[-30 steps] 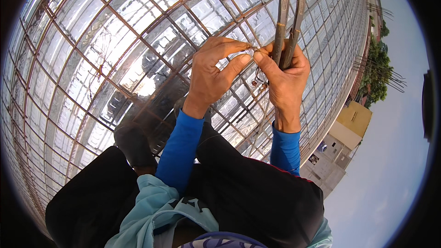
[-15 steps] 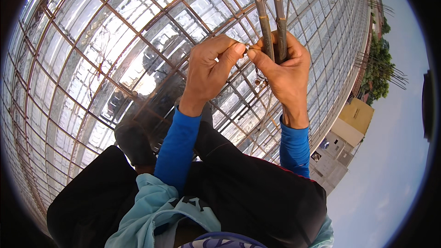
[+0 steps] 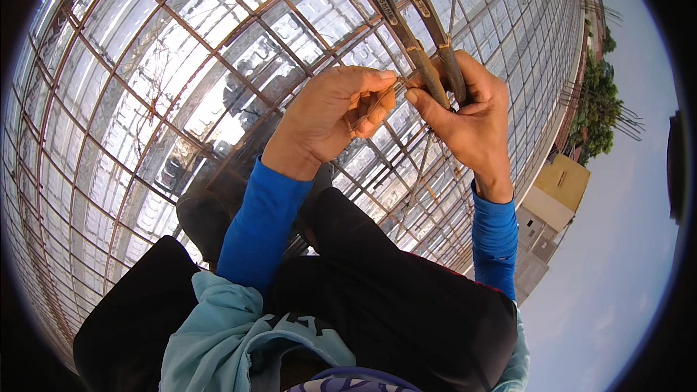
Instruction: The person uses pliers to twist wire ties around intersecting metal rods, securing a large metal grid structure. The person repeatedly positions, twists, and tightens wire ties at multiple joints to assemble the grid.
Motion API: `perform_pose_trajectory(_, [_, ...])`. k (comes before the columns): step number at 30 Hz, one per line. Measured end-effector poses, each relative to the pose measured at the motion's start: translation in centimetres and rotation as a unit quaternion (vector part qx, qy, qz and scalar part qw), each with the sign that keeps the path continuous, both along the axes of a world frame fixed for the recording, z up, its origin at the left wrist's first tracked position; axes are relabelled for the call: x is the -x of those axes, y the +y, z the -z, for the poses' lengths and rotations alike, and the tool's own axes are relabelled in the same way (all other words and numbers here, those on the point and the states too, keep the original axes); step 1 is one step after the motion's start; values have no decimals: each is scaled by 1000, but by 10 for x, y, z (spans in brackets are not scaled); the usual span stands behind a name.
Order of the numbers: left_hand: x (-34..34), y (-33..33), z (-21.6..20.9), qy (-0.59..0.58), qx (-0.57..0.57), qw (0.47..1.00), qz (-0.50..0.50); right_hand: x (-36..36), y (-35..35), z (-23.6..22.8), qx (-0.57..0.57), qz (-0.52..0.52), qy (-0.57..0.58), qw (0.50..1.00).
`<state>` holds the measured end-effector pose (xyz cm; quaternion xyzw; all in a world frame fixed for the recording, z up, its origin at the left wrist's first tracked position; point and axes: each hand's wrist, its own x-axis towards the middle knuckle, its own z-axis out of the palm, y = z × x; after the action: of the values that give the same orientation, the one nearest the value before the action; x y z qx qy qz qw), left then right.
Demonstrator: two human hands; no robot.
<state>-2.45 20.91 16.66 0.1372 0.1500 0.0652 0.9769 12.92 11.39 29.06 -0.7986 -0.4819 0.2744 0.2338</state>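
Observation:
My left hand pinches the end of a thin tie wire between thumb and forefinger, and the wire bends down past the curled fingers. Close to its right, my right hand has the handles of steel pincers wrapped in its palm. The pincers point up and away, and their jaws lie at the top edge of the picture. The right thumb and forefinger meet near the left fingertips, at the wire; how firmly they grip it cannot be made out. Both hands are above a rusty rebar mesh.
Shiny, ribbed formwork panels lie under the mesh. My dark boot rests on the bars beside my bent knees. Past the deck's right edge are a yellow and grey building, trees and protruding rebar ends.
The pincers have tilted left and come nearer. My right hand has shifted right and slightly down. My left hand has turned, so its curled fingers and the wire now show.

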Motion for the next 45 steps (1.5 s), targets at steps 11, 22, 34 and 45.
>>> perform_pose_trajectory(11, [3,-3,-14,10,-183,982,-46,-1,-12,-6,-35,52,-6,998])
perform_pose_trajectory(22, [-2,1,-14,-4,-593,765,-249,-4,-29,2,-110,119,265,951])
perform_pose_trajectory(34, [-4,-5,-13,32,-808,455,-373,3,-30,8,-143,145,281,938])
perform_pose_trajectory(45, [5,-3,-30,42,-727,650,-218,6,-31,-4,-86,108,165,977])
